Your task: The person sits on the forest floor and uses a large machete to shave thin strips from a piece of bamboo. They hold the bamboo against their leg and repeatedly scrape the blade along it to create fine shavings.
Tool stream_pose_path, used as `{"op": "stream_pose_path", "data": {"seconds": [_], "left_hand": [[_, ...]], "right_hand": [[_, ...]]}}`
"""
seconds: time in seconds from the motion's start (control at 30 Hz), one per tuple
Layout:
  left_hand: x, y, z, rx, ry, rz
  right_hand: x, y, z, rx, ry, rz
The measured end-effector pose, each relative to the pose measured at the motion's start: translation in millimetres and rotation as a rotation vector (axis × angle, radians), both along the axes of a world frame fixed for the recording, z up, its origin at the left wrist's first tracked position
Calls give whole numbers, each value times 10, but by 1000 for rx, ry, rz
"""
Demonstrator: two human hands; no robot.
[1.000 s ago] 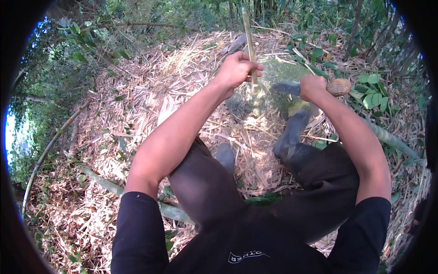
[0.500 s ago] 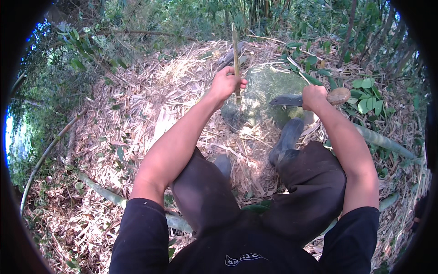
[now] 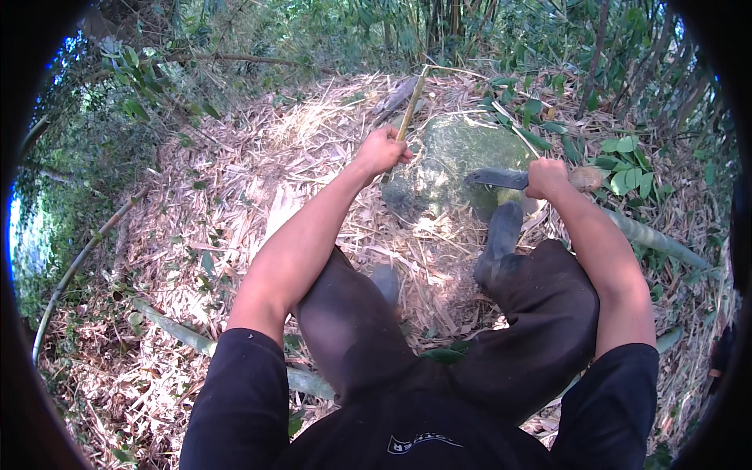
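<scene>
My left hand (image 3: 381,152) is closed round a thin bamboo stick (image 3: 412,104), which leans with its top to the right and its lower end by the rock's left edge. In my right hand (image 3: 547,178) is a machete, gripped by its wooden handle (image 3: 586,179). Its dark broad blade (image 3: 498,178) points left, over the mossy grey-green rock (image 3: 462,153). Blade and stick are apart. I cannot tell whether the blade touches the rock.
Dry bamboo leaves and shavings (image 3: 227,211) cover the ground. My boots (image 3: 500,235) stand near the rock. Green bamboo poles (image 3: 176,329) lie on the left and right (image 3: 662,243). Leafy plants (image 3: 627,168) grow at the right, with bamboo stems (image 3: 450,23) behind.
The stick has tilted from upright to a lean toward the right, its top lower. My left hand has shifted slightly left and down. The machete stays at nearly the same place.
</scene>
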State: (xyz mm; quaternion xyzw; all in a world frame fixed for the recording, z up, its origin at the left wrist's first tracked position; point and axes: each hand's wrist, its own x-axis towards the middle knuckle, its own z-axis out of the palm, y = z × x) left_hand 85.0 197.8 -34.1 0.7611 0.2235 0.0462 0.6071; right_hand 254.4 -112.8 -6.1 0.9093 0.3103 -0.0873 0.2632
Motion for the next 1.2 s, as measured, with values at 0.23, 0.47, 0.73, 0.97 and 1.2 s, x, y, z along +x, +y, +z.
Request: {"op": "stream_pose_path", "data": {"seconds": [0.23,0.47,0.73,0.97,1.2], "left_hand": [[-73,33,77,-17,38,-7],[-91,-27,161,-18,65,-20],[-35,-40,86,-29,46,1],[33,-19,3,32,71,-5],[97,-28,-37,-65,81,-14]], "right_hand": [[26,-89,-55,44,-52,35],[35,-23,11,18,-31,29],[-1,-24,29,20,-4,-12],[24,-49,-11,40,15,-23],[91,-131,-118,78,37,-28]]}}
